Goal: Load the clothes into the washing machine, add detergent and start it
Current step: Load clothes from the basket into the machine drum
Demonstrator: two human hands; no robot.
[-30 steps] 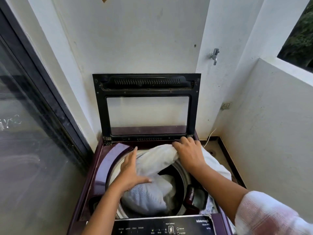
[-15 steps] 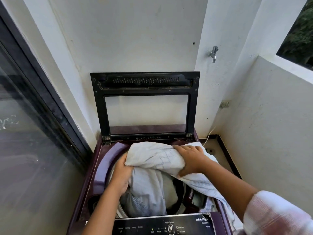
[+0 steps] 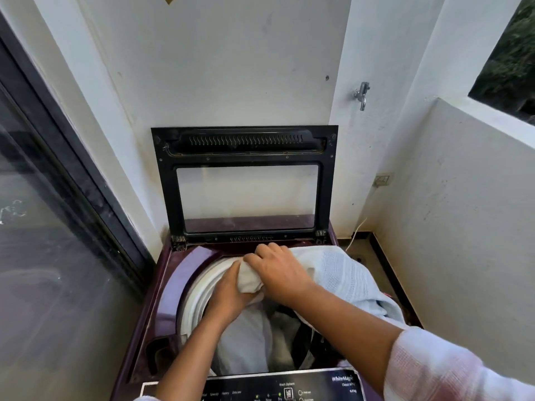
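The cloth looks soft, light and bulky; part is in the drum, part hangs over its right rim. Left hand and right hand curl their fingers tight on one bunched fold, probably the best hold

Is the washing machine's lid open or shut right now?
Open. The lid stands upright at the back, and the drum below it is uncovered, with white cloth hanging partly over its rim.

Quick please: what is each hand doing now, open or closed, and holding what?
Left hand: closed, gripping the bunched white woven cloth.
Right hand: closed, gripping the same cloth.
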